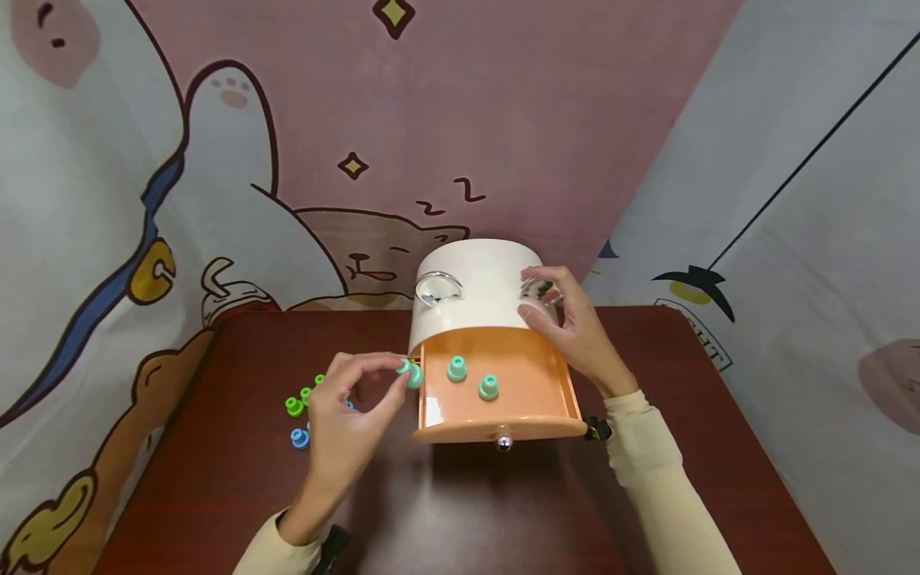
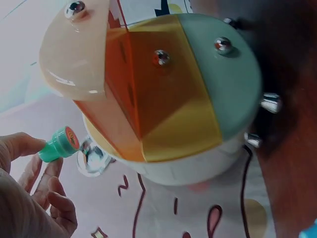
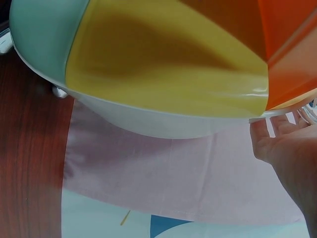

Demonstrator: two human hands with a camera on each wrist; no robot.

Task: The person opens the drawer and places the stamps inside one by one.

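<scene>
my l hand [image 1: 352,415] has a teal stamp [image 1: 414,378] pinched btwn thumb & fingers, just by the l side wall of the orange drawer [image 1: 532,363]. can't tell if stamp & wall touch. l wrist view shows its round end w/ a reddish print, turned toward the cabinet; my lower fingers bend loosely under it.

my r hand [image 1: 571,327] grasps the cabinet's r silver ring [image 1: 537,289], thumb on one side, fingers on the other, some of them hidden. r wrist view has those fingertips right up at the white rim.

the drawer's pulled out toward me, w/ 2 more teal stamps in it: one [image 1: 456,369] nearer the back l, other [image 1: 489,388] closer to the middle, both upright & apart. shiny round knob [image 1: 504,442] on its front. the white cabinet [image 1: 489,267] is rounded on top, w/ a matching l silver ring [image 1: 437,289]. wrist views also show a yellow drawer [image 2: 183,114] & a green drawer [image 2: 233,84], both pushed in.

on the dark red-brown table [image 1: 216,447], past my l hand: some lime green pcs [image 1: 294,406] & blue pcs [image 1: 299,438], partly blocked by my hand so can't count 'em. behind it all, a pink & white cloth [image 1: 575,104] w/ cartoon animals. my sleeves [image 1: 650,455] are cream.
</scene>
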